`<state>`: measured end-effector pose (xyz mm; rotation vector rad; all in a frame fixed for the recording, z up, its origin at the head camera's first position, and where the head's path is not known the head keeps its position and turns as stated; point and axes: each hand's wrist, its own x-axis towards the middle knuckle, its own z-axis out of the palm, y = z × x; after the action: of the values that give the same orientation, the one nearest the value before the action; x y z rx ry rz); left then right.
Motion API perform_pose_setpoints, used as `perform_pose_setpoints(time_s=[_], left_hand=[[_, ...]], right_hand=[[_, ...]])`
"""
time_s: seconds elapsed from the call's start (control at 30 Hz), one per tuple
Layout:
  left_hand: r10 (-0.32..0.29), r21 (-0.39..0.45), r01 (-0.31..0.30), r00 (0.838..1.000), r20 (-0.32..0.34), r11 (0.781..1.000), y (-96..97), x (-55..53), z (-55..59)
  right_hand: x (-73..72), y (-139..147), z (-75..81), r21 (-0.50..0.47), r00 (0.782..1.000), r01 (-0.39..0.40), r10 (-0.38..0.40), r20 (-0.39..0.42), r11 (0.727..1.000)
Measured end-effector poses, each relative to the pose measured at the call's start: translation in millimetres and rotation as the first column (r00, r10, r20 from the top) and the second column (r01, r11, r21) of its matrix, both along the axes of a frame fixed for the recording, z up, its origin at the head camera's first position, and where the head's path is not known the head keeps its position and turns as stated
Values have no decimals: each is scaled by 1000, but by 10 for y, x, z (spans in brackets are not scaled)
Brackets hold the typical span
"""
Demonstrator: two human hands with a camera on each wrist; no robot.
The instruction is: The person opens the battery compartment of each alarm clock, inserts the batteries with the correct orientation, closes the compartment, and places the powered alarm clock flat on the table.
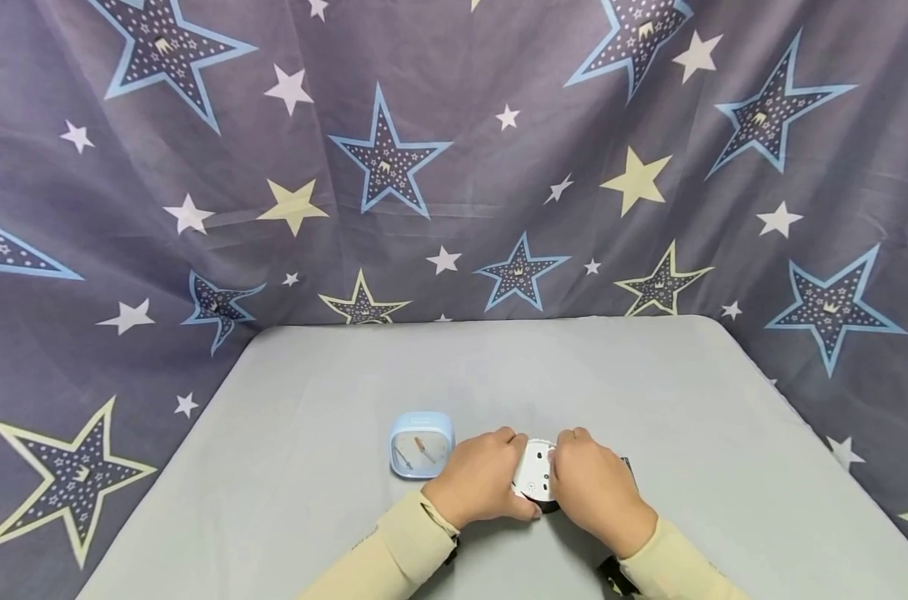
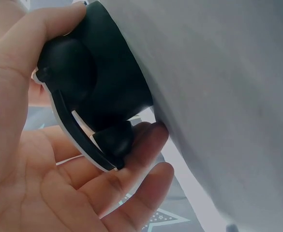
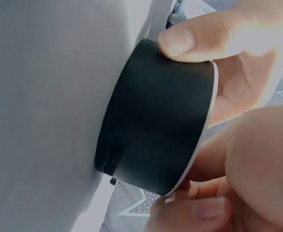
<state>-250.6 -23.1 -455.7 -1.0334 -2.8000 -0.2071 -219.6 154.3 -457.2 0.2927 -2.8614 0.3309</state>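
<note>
My left grip (image 1: 480,477) and right grip (image 1: 596,485) held a round black-and-white object (image 1: 532,473) away from the grey tabletop's far edge (image 1: 484,323).

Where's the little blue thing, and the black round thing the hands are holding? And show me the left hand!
Blue thing (image 1: 422,447): head view, on its pale front.
Black round thing (image 3: 153,116): right wrist view, on its curved side.
Left hand (image 1: 479,475): head view, on the back of the hand.

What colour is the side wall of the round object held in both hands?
Black; the side wall shows best in the right wrist view.
</note>
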Motion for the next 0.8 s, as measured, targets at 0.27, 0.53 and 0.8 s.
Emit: perform_pose_setpoints(time_s=[0.27, 0.53, 0.8], left_hand=[[5, -5, -5, 1000, -1, 1000, -4, -10, 2], [-3, 3, 3, 1000, 9, 1000, 5, -1, 2], [0, -1, 0, 1000, 20, 1000, 9, -4, 4]], right_hand=[[5, 8, 6, 2, 999, -4, 4, -35, 1000], [16, 33, 86, -31, 999, 30, -29, 14, 999], [-49, 139, 123, -79, 999, 47, -46, 8, 996]])
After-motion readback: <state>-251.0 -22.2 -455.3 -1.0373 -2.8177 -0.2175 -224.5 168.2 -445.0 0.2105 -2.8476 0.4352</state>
